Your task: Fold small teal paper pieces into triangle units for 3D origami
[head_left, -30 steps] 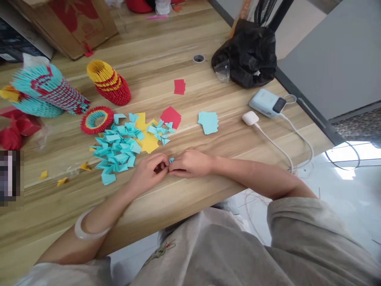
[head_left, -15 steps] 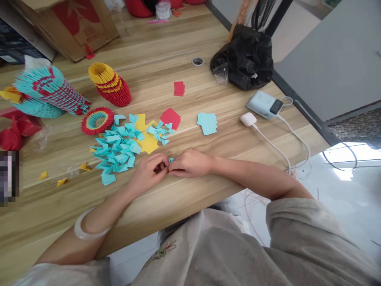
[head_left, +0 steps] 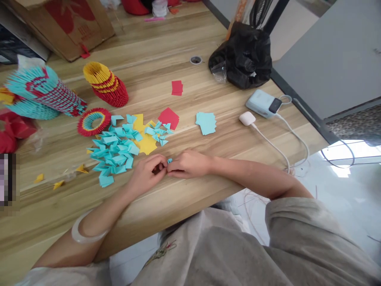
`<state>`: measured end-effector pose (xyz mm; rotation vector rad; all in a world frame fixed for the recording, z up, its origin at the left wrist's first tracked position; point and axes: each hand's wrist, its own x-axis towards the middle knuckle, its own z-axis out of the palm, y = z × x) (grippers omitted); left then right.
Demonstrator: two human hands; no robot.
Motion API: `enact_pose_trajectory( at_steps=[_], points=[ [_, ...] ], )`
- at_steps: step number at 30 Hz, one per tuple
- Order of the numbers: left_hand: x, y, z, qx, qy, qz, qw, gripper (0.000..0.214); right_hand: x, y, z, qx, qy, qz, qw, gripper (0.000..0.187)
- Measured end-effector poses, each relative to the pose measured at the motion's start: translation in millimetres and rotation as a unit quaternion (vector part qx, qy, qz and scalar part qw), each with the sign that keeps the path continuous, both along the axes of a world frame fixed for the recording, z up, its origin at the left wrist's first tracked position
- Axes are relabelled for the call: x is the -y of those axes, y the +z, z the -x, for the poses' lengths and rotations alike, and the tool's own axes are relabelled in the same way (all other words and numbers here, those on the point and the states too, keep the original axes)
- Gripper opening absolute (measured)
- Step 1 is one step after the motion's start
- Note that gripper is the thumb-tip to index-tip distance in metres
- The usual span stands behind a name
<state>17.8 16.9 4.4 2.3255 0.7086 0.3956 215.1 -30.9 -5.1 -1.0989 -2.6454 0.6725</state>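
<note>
Close to the table's front edge, my left hand and my right hand meet, with fingertips pinched together. Between them a small bit of blue paper shows; the fingers hide most of it. A heap of folded light-blue paper pieces lies just beyond my left hand. Smaller folded blue pieces rest beside yellow paper sheets, ahead of the hands. Red paper sheets and a stack of light-blue paper sheets lie farther out.
Folded-paper models stand at the left: a red-and-yellow one, a blue-and-red one and a ring. A cardboard box is behind them. On the right are a power bank, a white case, cables and a black bag.
The view has shifted slightly, so the things on the table sit a little farther left. Both hands keep the same pinched pose around the blue paper.
</note>
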Motion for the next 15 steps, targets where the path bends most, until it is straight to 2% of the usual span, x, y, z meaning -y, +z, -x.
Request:
enact_pose_trajectory(
  at_steps=[15],
  points=[
    [-0.4, -2.6, 1.0, 0.006, -0.003, 0.000, 1.000, 0.010, -0.6, -0.6, -1.2, 0.001, 0.004, 0.007, 1.000, 0.033]
  ],
)
